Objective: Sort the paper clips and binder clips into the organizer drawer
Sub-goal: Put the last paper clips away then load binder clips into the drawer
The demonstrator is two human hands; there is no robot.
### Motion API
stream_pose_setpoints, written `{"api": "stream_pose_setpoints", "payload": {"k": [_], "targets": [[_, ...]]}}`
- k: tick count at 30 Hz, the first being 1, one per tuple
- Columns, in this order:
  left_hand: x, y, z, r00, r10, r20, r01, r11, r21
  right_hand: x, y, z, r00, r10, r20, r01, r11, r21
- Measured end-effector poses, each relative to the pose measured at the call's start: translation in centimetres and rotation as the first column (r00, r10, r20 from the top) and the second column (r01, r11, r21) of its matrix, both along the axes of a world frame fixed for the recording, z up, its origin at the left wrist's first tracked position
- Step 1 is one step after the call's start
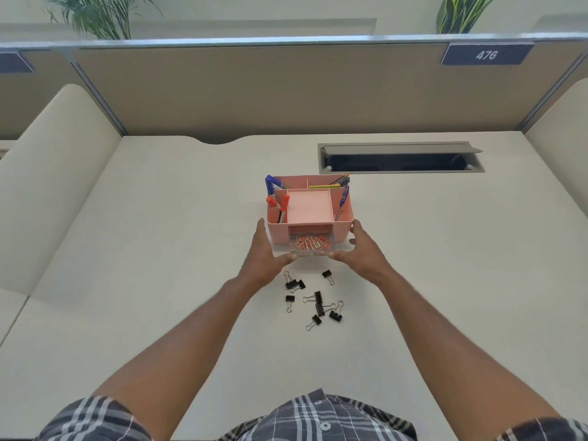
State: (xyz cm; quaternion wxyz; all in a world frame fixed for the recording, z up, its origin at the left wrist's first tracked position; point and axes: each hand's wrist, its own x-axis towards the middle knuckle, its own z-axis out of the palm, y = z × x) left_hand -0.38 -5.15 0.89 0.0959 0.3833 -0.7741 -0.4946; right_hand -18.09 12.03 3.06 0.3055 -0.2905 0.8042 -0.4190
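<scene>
white number 476 on a dark blue plate, fixed to the beige partition wall

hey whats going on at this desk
A person is sorting clips into a pink desk organizer. Both hands, the left hand and the right hand, are at the front corners of its clear drawer, which is pulled out and holds a pile of colored paper clips. Whether the fingers actually grip it is hard to tell. The black binder clips lie scattered on the desk nearer the person, not yet in the drawer. Pens and markers stand in the organizer's upper compartments.
</scene>
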Motion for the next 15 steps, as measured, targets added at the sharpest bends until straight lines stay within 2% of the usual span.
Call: {"api": "stream_pose_setpoints", "payload": {"k": [5, 15], "targets": [[-0.8, -0.1, 0.8, 0.992, 0.036, -0.121, -0.037, 0.999, -0.009, 0.1, -0.9, -0.4, 0.993, -0.117, -0.027, 0.117, 0.993, -0.006], [-3.0, 0.6, 1.3, 0.957, 0.249, -0.146, -0.264, 0.960, -0.090, 0.1, -3.9, -1.1, 0.918, -0.389, -0.074, 0.394, 0.917, 0.063]]}}
